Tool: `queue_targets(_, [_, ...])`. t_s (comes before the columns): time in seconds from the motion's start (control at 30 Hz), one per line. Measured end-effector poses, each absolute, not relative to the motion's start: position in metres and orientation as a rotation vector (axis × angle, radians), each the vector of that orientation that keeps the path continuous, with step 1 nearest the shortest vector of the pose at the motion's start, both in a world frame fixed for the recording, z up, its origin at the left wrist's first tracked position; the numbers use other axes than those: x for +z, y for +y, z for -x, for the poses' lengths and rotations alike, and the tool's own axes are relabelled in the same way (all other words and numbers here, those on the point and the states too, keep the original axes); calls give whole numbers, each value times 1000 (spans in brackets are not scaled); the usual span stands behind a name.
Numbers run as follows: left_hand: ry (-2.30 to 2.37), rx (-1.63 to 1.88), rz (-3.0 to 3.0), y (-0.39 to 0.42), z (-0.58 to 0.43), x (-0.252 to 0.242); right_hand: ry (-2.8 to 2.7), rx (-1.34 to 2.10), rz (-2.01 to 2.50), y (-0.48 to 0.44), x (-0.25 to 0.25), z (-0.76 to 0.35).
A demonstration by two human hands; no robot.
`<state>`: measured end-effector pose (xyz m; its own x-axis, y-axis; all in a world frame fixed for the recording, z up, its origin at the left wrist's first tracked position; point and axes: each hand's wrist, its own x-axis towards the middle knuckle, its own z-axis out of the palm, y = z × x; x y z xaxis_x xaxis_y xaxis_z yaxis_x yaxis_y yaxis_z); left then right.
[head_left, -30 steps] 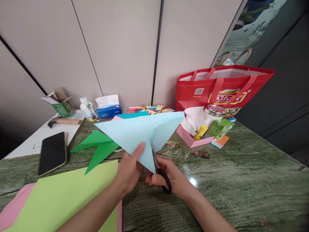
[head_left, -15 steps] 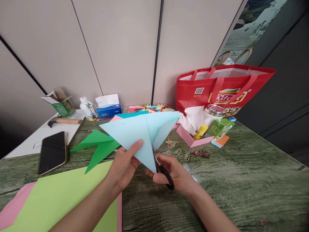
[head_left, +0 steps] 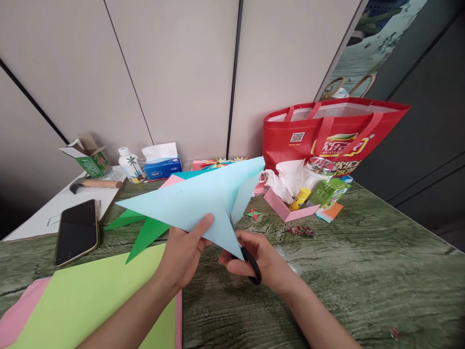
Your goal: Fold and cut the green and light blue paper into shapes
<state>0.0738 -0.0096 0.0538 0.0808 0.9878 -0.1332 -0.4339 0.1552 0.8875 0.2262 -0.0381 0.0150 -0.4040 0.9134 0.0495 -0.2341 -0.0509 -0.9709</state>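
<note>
A large pointed piece of light blue paper [head_left: 189,194] is held up over the table's middle. My left hand [head_left: 187,249] pinches its lower edge, thumb on top. My right hand [head_left: 254,257] is closed on black-handled scissors [head_left: 255,265], whose blades lie in a slit in the paper, partly hidden by it. A narrow paper point hangs down beside the scissors. Green cut paper [head_left: 148,235] lies partly under the blue sheet, and a light green sheet [head_left: 109,291] lies beneath my left forearm.
A phone [head_left: 77,232], a hammer-like tool [head_left: 96,183], a bottle [head_left: 131,165] and a tissue box [head_left: 162,167] stand or lie at the left. Toward the back right are a red bag [head_left: 327,131], a jar [head_left: 319,174] and a pink tray [head_left: 286,208] with a yellow glue stick [head_left: 300,198].
The blue paper has swung so its left point reaches farther left, over the green paper. Its lower point has shifted right, covering more of the scissors. Both hands keep their holds.
</note>
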Motion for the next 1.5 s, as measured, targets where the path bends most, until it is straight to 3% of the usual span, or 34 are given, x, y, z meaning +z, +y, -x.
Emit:
queue_targets(0.43, [1089,1394,-897,-15,-71,58,-1248,1582,832,-37,12,-225])
queue_targets(1.5, [1061,1373,-920,-20,-73,61,-1244,1441,862,-37,13,-219])
